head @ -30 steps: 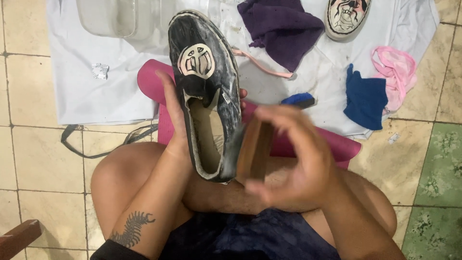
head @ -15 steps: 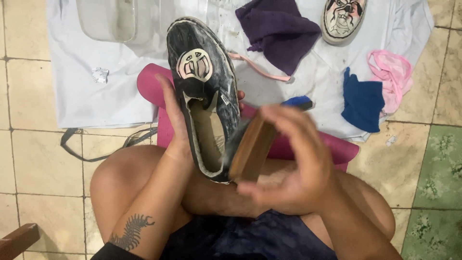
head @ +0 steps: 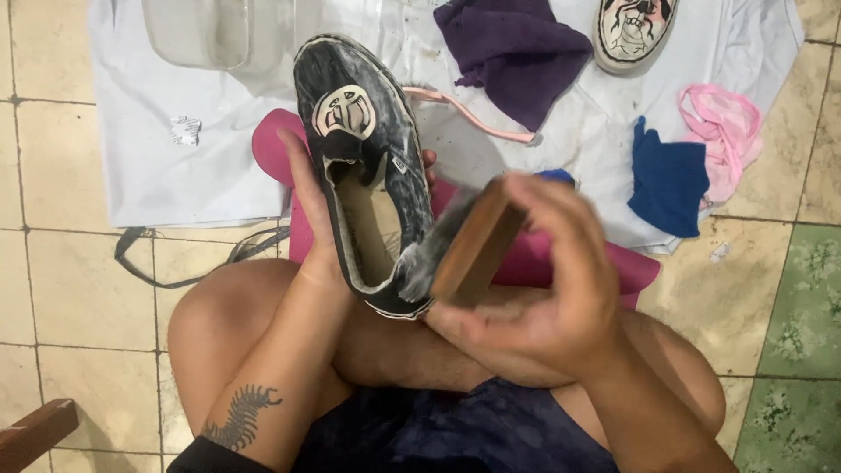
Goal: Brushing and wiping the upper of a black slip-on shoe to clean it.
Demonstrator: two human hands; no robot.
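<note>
Head view: left hand [head: 320, 232] is gripping the black slip-on shoe [head: 363, 166] from its left side, fingers wrapping under the sole, holding it above the lap, toe pointing away. Right hand [head: 543, 289] is closing its grip around a wooden brush [head: 473, 245], bristles touching the shoe's right edge near the heel; bristles are blurring. Suds are showing on the upper. Judgement: keeping the shoe braced firmly and the bristles flat to the rubber edge should be giving cleaner strokes. Purple cloth [head: 517, 48] is lying on the white sheet [head: 166, 175] on the floor.
</note>
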